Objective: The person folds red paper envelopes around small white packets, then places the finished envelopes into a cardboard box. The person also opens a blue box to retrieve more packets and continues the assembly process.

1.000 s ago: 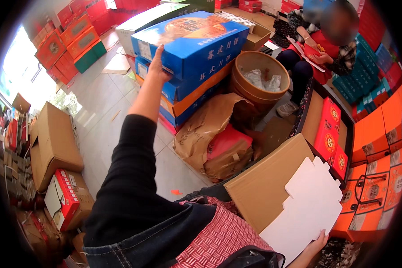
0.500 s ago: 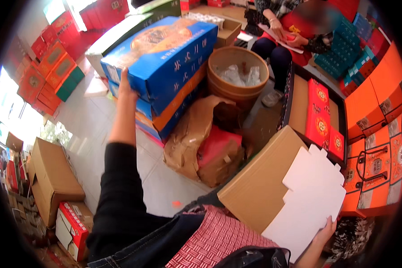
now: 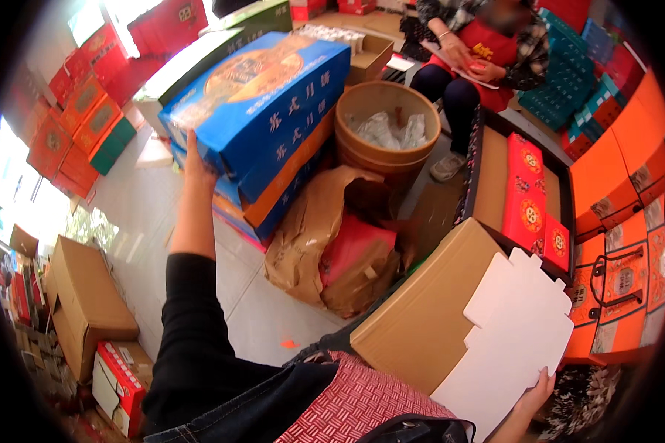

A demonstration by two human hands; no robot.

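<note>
My left arm reaches out to a stack of blue cartons, where my left hand (image 3: 197, 164) grips the near left corner of the top blue box (image 3: 273, 103). My thumb lies on its side; the other fingers are partly hidden. Low on the right, my right hand (image 3: 536, 393) pinches the edge of a flat white cardboard sheet (image 3: 502, 340) with notched tabs. That sheet overlaps a brown cardboard piece (image 3: 421, 306) in front of me. Beside the stack sits a crumpled brown paper bag (image 3: 295, 244) with something pink-red inside.
A round wooden tub (image 3: 384, 159) holding clear plastic stands beyond the bag. To its right, an open black-edged case (image 3: 488, 173) contains red boxes (image 3: 524, 184). Orange gift boxes (image 3: 621, 280) stack at right, and a brown carton (image 3: 92, 295) stands at left. A co-worker in a red apron (image 3: 488, 44) sits opposite.
The view has shifted slightly, so the stack sits a little lower and further left. Both hands keep their holds. The co-worker's head has moved up.
</note>
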